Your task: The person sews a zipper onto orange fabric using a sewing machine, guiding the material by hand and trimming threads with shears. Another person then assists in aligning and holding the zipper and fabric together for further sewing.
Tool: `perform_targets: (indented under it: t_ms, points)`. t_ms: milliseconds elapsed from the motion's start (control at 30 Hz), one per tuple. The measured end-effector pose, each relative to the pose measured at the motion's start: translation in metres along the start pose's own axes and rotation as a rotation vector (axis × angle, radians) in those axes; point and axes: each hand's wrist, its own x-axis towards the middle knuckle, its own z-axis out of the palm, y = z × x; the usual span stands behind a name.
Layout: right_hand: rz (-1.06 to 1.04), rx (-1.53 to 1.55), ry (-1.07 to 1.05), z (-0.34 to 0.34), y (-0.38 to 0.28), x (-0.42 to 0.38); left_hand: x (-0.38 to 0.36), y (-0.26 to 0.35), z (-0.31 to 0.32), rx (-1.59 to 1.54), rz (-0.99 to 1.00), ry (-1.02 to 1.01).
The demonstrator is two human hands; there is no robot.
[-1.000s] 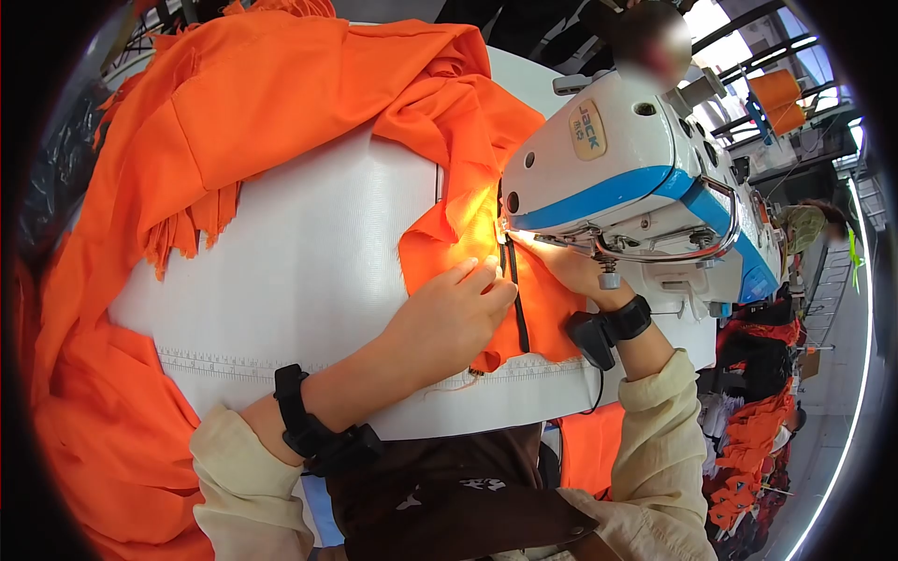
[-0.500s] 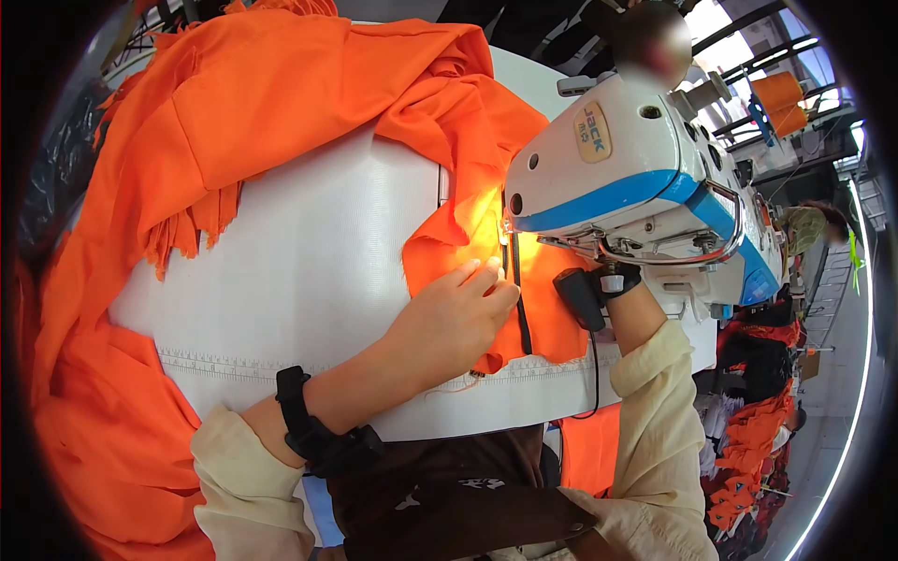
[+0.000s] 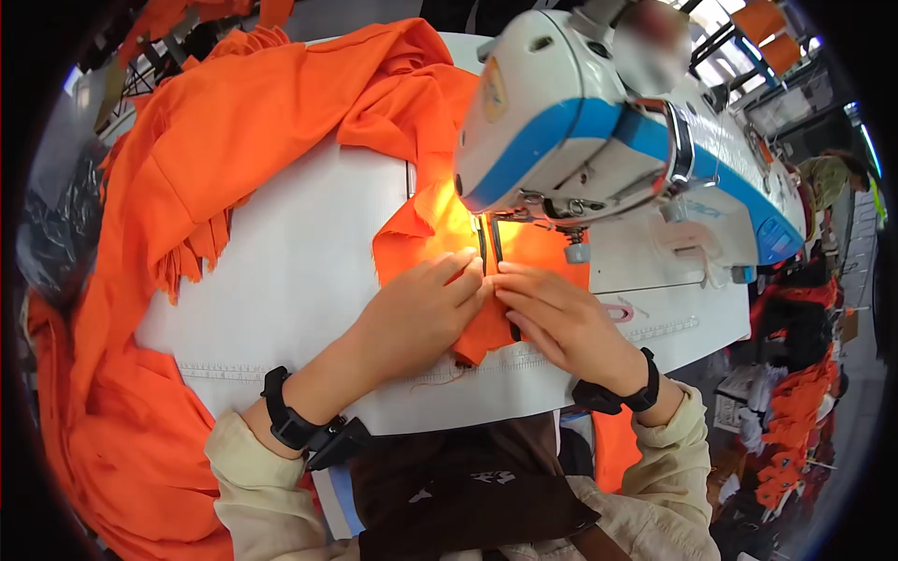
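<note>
Orange fabric (image 3: 543, 246) with two dark strips (image 3: 497, 241) lies on the sewing machine's table, partly under the lit needle area. My left hand (image 3: 421, 309) presses on it from the left, fingers bent and fingertips drawn together beside the strips. From the right, my right hand (image 3: 557, 313) holds the same piece, its fingers close together and nearly touching those of the left. The fingertips cover part of the strips. Above both hands stands the head of the white and blue sewing machine (image 3: 552, 122); its needle is hidden.
A large heap of orange cloth (image 3: 234, 112) runs along the back and left of the white table (image 3: 290, 271). A ruler scale (image 3: 224, 372) crosses the table's front. A pink item (image 3: 617, 312) lies right of my right hand. Another person (image 3: 828, 178) is at far right.
My right hand has come from behind the machine head onto the fabric beside my left hand. The left stays on the fabric. The view has shifted, showing the machine from a different angle.
</note>
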Motion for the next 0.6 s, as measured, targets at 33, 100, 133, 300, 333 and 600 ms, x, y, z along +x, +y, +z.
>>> perform_targets:
  t_ms: [33,100,133,300,333,600]
  points:
    - [0.006,0.017,0.013,0.002,-0.002,-0.004,-0.002,0.0,0.0,0.0,0.02,0.02]
    - [-0.029,-0.007,-0.025,0.007,-0.009,-0.014,-0.004,0.003,-0.003,-0.003,0.045,0.013]
    - [-0.017,0.012,-0.013,0.009,-0.012,-0.019,-0.004,0.007,-0.008,-0.014,0.064,-0.012]
    - [0.006,-0.247,-0.024,0.025,-0.036,-0.036,-0.004,0.012,-0.019,0.043,0.15,-0.091]
    - [0.001,-0.313,-0.028,0.029,-0.04,-0.037,-0.006,0.011,-0.019,0.028,0.132,-0.072]
    - [0.049,-0.224,0.075,0.048,-0.052,-0.039,-0.006,-0.002,-0.016,-0.405,-0.171,0.066]
